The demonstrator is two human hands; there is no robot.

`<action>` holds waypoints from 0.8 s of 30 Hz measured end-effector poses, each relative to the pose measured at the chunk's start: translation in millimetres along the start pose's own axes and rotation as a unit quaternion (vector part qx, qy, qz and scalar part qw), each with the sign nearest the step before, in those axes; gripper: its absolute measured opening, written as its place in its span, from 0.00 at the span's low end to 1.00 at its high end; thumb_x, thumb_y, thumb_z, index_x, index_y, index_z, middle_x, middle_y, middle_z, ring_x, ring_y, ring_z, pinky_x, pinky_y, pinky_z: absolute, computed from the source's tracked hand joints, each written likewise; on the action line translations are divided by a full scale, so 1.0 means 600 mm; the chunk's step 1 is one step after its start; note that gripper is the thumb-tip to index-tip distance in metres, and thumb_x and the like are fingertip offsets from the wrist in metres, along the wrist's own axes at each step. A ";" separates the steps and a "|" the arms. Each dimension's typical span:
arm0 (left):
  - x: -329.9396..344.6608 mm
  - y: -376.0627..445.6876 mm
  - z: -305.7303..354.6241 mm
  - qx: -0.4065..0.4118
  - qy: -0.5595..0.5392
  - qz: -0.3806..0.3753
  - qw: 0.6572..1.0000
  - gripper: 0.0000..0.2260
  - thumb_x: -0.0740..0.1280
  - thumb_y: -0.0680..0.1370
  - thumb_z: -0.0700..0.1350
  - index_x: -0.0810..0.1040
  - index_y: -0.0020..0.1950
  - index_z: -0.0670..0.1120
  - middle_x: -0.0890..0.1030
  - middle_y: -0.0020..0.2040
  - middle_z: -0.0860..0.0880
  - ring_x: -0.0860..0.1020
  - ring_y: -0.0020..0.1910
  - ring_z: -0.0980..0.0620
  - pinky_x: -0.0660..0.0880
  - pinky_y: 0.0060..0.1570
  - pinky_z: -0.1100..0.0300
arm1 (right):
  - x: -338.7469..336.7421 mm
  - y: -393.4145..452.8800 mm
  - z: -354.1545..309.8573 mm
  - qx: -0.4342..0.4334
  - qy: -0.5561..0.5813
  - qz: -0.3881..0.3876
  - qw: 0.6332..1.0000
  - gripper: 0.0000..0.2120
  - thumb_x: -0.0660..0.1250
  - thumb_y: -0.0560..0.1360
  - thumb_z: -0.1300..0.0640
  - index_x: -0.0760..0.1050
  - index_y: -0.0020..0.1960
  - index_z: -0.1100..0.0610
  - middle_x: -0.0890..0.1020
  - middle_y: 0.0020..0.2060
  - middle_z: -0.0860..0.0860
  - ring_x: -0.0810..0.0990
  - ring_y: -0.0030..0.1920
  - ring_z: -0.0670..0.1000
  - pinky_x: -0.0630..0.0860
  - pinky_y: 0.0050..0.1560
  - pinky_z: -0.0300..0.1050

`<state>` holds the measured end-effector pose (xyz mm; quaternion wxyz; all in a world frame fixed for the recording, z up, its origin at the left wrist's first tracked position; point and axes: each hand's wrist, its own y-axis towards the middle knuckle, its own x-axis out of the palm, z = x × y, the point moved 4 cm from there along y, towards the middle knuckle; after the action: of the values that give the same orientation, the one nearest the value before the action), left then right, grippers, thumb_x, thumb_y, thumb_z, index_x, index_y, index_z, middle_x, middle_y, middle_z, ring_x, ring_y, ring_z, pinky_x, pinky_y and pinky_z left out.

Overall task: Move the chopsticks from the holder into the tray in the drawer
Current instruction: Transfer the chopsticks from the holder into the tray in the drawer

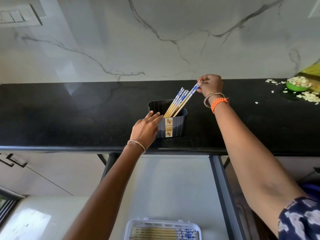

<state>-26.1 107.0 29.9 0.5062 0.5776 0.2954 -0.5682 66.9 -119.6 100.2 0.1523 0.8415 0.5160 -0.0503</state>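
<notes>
Soft daylight, glare, warped edges

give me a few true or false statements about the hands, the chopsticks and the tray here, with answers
1. The right hand pinches the top of a chopstick leaning out of the holder. True.
2. The left hand is holding a chopstick. False: it rests against the holder's side.
3. The tray in the drawer is empty. False: several chopsticks already lie in it.
4. More chopsticks stand in the holder. True.
5. The holder sits inside the drawer. False: it stands on the black countertop.
</notes>
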 end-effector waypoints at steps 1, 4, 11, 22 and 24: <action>-0.011 0.001 0.011 0.009 -0.006 0.015 1.000 0.20 0.58 0.80 0.43 0.61 0.72 0.50 0.63 0.74 0.50 0.58 0.75 0.48 0.66 0.68 0.49 | -0.020 -0.002 -0.012 -0.013 0.008 0.019 1.000 0.06 0.65 0.73 0.69 0.78 0.49 0.68 0.82 0.44 0.60 0.81 0.43 0.52 0.80 0.35 0.34; -0.046 0.009 0.049 0.033 -0.060 0.063 0.996 0.21 0.57 0.79 0.44 0.60 0.73 0.49 0.63 0.74 0.49 0.58 0.75 0.48 0.64 0.69 0.49 | -0.088 -0.018 -0.040 -0.047 0.036 0.099 0.993 0.06 0.65 0.73 0.69 0.79 0.48 0.66 0.81 0.40 0.57 0.82 0.38 0.50 0.79 0.34 0.33; -0.090 0.016 0.132 0.065 -0.087 0.098 0.989 0.28 0.60 0.79 0.49 0.52 0.75 0.47 0.59 0.76 0.46 0.54 0.76 0.47 0.56 0.73 0.49 | -0.195 -0.117 -0.039 -0.020 0.221 0.156 0.962 0.10 0.63 0.74 0.71 0.76 0.40 0.58 0.79 0.35 0.51 0.80 0.36 0.45 0.78 0.35 0.33; -0.055 -0.098 0.084 0.036 0.034 0.100 0.994 0.07 0.60 0.78 0.46 0.75 0.50 0.43 0.81 0.44 0.43 0.80 0.39 0.39 0.71 0.37 0.53 | -0.146 -0.276 0.054 -0.102 -0.140 0.102 0.980 0.10 0.63 0.72 0.64 0.78 0.51 0.59 0.80 0.50 0.57 0.77 0.54 0.58 0.73 0.60 0.59; -0.036 -0.123 0.068 0.035 0.031 0.073 0.996 0.08 0.60 0.79 0.47 0.74 0.49 0.44 0.81 0.43 0.44 0.79 0.38 0.40 0.68 0.34 0.56 | -0.108 -0.316 0.066 -0.243 -0.380 0.053 0.891 0.16 0.60 0.75 0.54 0.74 0.62 0.51 0.77 0.59 0.54 0.72 0.63 0.58 0.56 0.67 0.61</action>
<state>-112.3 97.3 38.5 0.5167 0.6320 0.2479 -0.5217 -127.8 -107.0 39.4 0.5388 0.7211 0.3691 -0.2313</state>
